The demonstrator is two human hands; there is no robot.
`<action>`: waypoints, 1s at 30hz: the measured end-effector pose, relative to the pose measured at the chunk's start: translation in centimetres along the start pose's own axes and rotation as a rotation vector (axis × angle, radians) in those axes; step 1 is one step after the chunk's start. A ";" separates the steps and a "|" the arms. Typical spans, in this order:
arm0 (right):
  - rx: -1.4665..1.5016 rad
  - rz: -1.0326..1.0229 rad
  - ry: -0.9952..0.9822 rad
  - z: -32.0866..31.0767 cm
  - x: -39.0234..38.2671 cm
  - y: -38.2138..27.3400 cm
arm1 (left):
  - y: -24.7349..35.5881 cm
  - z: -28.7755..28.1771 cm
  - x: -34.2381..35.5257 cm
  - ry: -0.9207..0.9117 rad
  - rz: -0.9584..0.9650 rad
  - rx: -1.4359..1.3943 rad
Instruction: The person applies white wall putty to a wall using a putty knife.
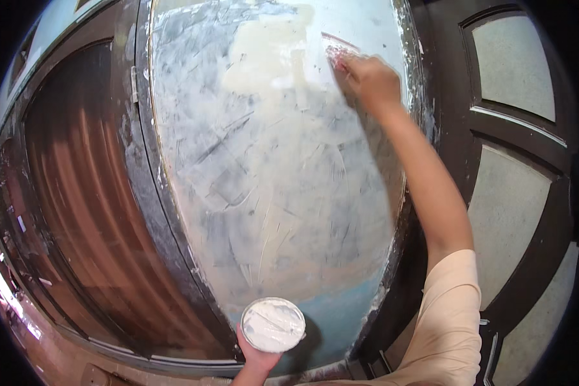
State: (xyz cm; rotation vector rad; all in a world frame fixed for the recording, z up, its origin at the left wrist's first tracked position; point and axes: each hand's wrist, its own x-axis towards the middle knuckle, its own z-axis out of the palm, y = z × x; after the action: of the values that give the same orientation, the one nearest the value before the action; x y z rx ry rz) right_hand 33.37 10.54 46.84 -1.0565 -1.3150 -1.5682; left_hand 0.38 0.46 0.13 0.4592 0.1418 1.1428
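My left hand (pixel 258 358) is closed round the side of a round tub (pixel 273 325) filled with thick white filler, held low in front of the wall. High on the right, my right hand (pixel 376 82) grips a putty knife (pixel 340 50) smeared with white and red. Its wide edge lies at the surface of the wall panel (pixel 270 167), close to the upper right. Patchy white and grey filler with trowel marks covers most of that panel. A cream patch shows near its top, and a blue strip is visible at the bottom.
Dark wooden frames border the panel on both sides. To the left is a glazed door (pixel 77 180) with brown curtains behind it. At the right stands a dark door (pixel 489 125) with pale panes. A tiled floor (pixel 45 328) shows at the lower left.
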 end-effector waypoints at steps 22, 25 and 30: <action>0.107 -0.076 -0.160 -4.8 -3.4 1.9 | -3.7 0.8 1.6 -0.021 -0.078 -0.036; 0.164 0.005 -0.021 -4.3 0.4 2.3 | -3.7 1.1 1.3 -0.046 -0.079 -0.037; 0.061 0.008 0.075 0.1 0.5 0.4 | -4.0 2.1 1.2 -0.069 -0.051 -0.105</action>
State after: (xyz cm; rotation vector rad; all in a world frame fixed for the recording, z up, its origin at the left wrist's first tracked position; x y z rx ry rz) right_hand 33.58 10.57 47.46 -0.9553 -1.2985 -1.5374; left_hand 4.99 -0.38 0.46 0.3996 0.0331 1.0772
